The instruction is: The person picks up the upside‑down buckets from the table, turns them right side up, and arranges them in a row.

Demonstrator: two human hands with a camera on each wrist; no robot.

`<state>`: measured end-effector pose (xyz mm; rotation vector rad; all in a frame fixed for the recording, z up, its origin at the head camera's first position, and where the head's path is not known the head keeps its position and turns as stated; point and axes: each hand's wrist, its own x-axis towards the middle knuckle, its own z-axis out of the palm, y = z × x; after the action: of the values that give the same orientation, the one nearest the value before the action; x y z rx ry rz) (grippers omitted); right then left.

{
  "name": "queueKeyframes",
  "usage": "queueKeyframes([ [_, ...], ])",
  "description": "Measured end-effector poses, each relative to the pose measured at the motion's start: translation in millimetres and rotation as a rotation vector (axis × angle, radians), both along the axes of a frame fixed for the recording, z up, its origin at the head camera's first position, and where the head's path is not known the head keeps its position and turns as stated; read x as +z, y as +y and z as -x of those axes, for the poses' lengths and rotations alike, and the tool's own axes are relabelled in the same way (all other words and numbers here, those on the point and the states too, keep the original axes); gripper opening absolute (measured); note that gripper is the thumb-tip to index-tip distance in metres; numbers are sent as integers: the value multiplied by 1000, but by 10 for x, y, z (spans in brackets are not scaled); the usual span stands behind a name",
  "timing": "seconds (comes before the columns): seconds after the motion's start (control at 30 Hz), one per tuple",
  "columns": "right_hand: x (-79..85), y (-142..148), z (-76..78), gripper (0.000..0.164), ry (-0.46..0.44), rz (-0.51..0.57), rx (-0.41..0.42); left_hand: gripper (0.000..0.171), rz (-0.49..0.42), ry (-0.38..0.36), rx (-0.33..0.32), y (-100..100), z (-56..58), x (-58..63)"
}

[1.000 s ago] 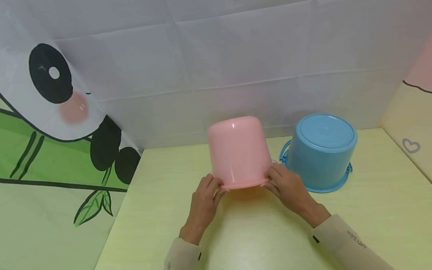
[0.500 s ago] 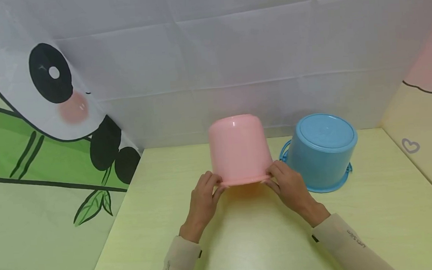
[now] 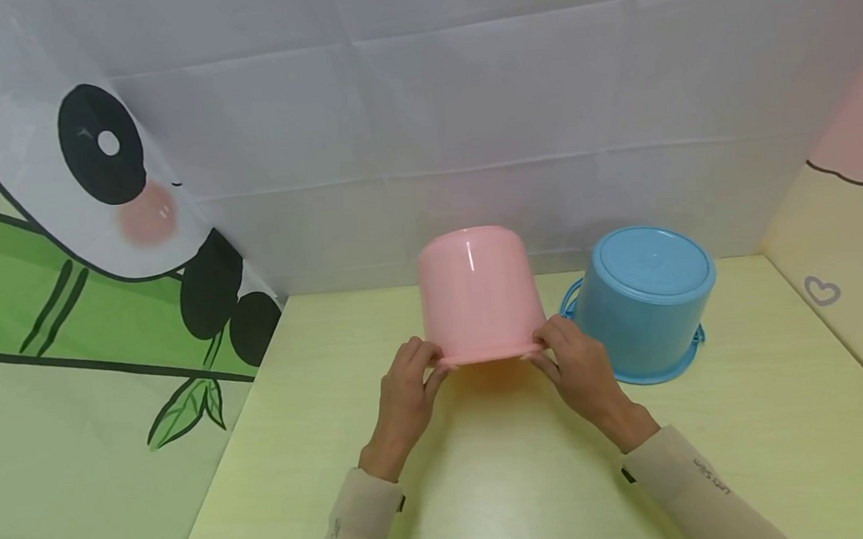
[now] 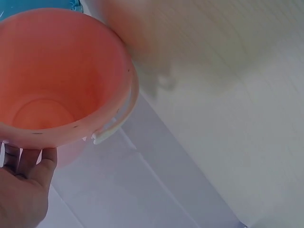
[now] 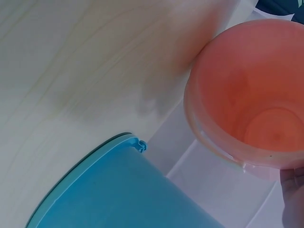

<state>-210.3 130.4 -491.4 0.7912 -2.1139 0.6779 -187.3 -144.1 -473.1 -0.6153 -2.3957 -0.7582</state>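
Note:
A pink bucket (image 3: 481, 295) is upside down and tilted, its near rim lifted toward the person. My left hand (image 3: 406, 392) pinches the rim at the near left, thumb below and fingers on the outer wall. On the near right, my right hand (image 3: 583, 372) grips the same rim in a like way. Both wrist views look into the bucket's open mouth, and its inside holds nothing visible. A pale handle (image 4: 116, 127) hangs along the rim in the left wrist view. Only part of the right hand (image 5: 294, 199) shows in the right wrist view.
A blue bucket (image 3: 645, 313) stands upside down on the pale wooden table (image 3: 484, 483), just right of the right hand. Its blue handle (image 3: 569, 297) sticks out on the left. White cloth (image 3: 466, 117) hangs behind the table, with a patterned sheet (image 3: 104, 309) along the left.
The pink bucket's near rim has risen a little and its base has tipped slightly further back. Both hands have moved up slightly with it. The blue bucket has stayed put.

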Motion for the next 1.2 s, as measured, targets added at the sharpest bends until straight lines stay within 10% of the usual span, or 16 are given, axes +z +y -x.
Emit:
queueKeyframes([
  [1.2, 133, -25, -59, 58, -149, 98, -25, 26, -114, 14, 45, 71, 14, 50],
])
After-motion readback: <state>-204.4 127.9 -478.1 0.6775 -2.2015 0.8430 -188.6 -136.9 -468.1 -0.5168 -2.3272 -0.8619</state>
